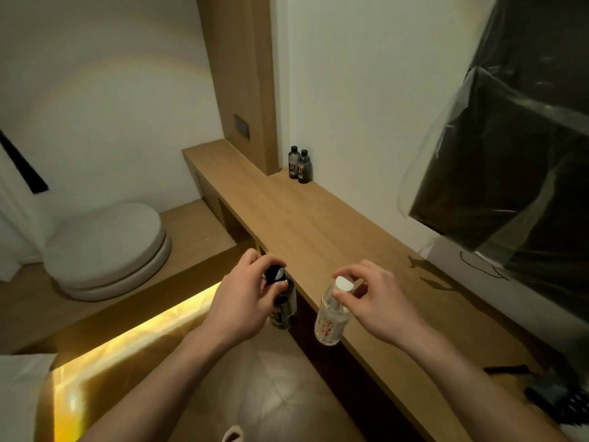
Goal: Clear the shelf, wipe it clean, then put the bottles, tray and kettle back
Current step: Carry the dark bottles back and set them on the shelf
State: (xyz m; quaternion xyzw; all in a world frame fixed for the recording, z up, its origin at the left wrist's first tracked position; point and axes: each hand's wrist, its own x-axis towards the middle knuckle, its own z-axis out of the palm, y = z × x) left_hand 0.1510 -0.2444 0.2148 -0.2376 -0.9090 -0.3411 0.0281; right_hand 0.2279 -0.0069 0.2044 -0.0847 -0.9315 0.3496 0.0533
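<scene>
step: putting bottles back, I judge | left hand pinches dark bottle by its cap | right hand pinches clear bottle likewise, over shelf edge | I'd carry both upright and set them beside the two bottles far ahead, releasing only once the bases sit flat

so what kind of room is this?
Probably a hotel room: a long wooden shelf along the wall, two small dark bottles standing at its far end like complimentary drinks, and a wall-mounted TV wrapped in plastic film.

Both forearms reach forward — left grip and right grip curled, each pinching something.
</scene>
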